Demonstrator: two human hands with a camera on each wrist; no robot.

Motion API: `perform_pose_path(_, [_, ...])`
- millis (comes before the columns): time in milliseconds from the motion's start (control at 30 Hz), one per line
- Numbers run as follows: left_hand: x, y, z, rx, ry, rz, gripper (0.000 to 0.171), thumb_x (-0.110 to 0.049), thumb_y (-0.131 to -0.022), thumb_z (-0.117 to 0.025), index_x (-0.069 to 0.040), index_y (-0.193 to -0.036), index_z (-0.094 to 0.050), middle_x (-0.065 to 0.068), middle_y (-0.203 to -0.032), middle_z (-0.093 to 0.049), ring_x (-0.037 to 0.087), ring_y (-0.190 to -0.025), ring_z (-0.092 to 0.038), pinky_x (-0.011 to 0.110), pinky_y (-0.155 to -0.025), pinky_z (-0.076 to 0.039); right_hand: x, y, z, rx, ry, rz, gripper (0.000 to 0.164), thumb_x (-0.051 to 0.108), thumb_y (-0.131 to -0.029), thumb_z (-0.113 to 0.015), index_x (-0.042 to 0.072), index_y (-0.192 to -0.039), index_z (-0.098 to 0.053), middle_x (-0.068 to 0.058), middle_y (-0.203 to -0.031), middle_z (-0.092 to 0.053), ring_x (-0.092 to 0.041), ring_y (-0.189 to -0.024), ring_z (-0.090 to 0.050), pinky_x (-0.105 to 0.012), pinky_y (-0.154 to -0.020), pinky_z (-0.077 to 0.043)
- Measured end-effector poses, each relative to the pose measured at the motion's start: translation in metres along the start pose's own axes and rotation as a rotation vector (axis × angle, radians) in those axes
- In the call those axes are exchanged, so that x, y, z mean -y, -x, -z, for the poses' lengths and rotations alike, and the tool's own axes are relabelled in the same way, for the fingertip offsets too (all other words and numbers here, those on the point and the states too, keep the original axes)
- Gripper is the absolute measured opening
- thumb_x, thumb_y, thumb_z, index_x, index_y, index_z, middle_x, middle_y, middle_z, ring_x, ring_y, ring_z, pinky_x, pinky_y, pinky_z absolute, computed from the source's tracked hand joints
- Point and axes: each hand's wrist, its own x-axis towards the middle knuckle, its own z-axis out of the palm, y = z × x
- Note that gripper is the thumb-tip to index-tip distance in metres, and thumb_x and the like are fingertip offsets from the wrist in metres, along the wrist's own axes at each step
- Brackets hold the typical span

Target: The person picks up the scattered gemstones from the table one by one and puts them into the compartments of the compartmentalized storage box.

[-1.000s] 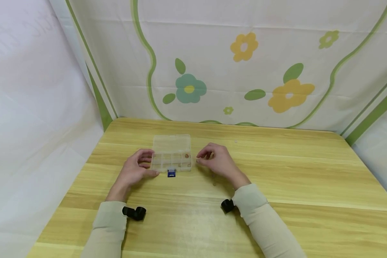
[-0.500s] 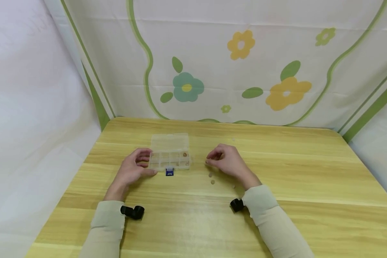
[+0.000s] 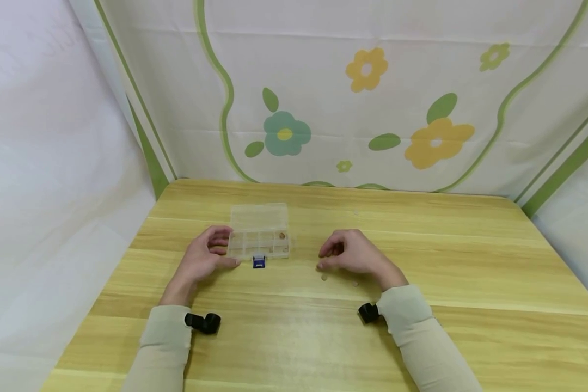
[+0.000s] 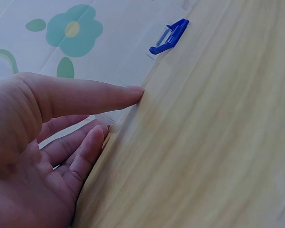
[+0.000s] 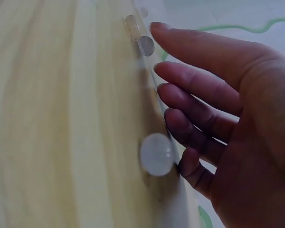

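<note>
A clear plastic compartment box (image 3: 251, 249) stands with its lid (image 3: 258, 216) raised behind it and a blue latch (image 3: 258, 262) at its front. A few small brownish pieces lie in its right compartments. My left hand (image 3: 202, 258) holds the box's left end, thumb against the front edge and fingers round the side. My right hand (image 3: 353, 253) hovers low right of the box, thumb and fingertips apart. Close by its thumb tip is a small translucent bead (image 5: 146, 46), with an amber-tinted bead (image 5: 132, 27) beyond. A whitish bead (image 5: 156, 154) lies beneath the fingers.
Two beads show on the wooden table (image 3: 284, 337), one (image 3: 324, 277) in front of the right hand and another (image 3: 355, 283) below its wrist. A tiny pale piece (image 3: 355, 212) lies farther back. A white flowered cloth (image 3: 323, 109) stands behind the table.
My right hand has moved away from the box, to the right and nearer the front, lowering toward the beads. The left hand stays at the box.
</note>
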Motion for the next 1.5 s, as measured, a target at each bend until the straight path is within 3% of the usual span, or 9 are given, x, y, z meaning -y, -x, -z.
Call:
perform_pose_path(233, [0.000, 0.001, -0.001, -0.001, 0.008, 0.012, 0.082, -0.001, -0.081, -0.091, -0.006, -0.153, -0.053, 0.022, -0.151, -0.058, 0.035, -0.132, -0.057, 0.050, -0.112, -0.049, -0.003, 0.001, 0.001, 0.009, 0.004, 0.024, 0.017, 0.028, -0.083, -0.095, 0.024, -0.094, -0.084, 0.004, -0.097, -0.073, -0.015, -0.092, -0.063, -0.030, -0.083, -0.053])
perform_pose_path(500, [0.000, 0.001, 0.000, 0.001, 0.000, 0.012, 0.082, -0.001, -0.081, -0.091, -0.006, -0.153, -0.053, 0.022, -0.152, -0.058, 0.036, -0.132, -0.057, 0.051, -0.112, -0.049, -0.004, 0.000, 0.000, -0.004, 0.001, 0.016, 0.005, 0.026, -0.090, -0.089, 0.027, -0.093, -0.085, 0.006, -0.094, -0.072, -0.015, -0.089, -0.065, -0.031, -0.079, -0.053])
perform_pose_path(933, [0.001, 0.001, 0.000, 0.001, 0.000, 0.010, 0.083, -0.001, -0.080, -0.092, -0.005, -0.153, -0.052, 0.022, -0.152, -0.057, 0.036, -0.132, -0.057, 0.050, -0.111, -0.049, -0.006, 0.002, 0.000, -0.004, -0.021, 0.006, 0.006, 0.021, -0.092, -0.087, 0.023, -0.098, -0.085, 0.002, -0.096, -0.073, -0.015, -0.088, -0.066, -0.029, -0.079, -0.055])
perform_pose_path(1133, [0.000, 0.002, -0.001, 0.001, -0.001, 0.001, 0.081, -0.002, -0.081, -0.092, -0.006, -0.153, -0.053, 0.022, -0.151, -0.058, 0.035, -0.132, -0.058, 0.050, -0.112, -0.049, -0.004, 0.000, -0.002, -0.061, -0.039, -0.014, 0.007, 0.025, -0.092, -0.086, 0.025, -0.099, -0.084, 0.004, -0.097, -0.074, -0.017, -0.089, -0.066, -0.032, -0.080, -0.055])
perform_pose_path(1500, [0.001, 0.002, -0.001, 0.004, 0.007, -0.004, 0.081, -0.002, -0.082, -0.091, -0.006, -0.153, -0.053, 0.021, -0.152, -0.058, 0.036, -0.133, -0.057, 0.051, -0.113, -0.049, 0.009, -0.014, -0.014, -0.277, -0.060, 0.033, 0.007, 0.028, -0.096, -0.084, 0.024, -0.101, -0.084, 0.004, -0.099, -0.074, -0.016, -0.091, -0.064, -0.033, -0.080, -0.053])
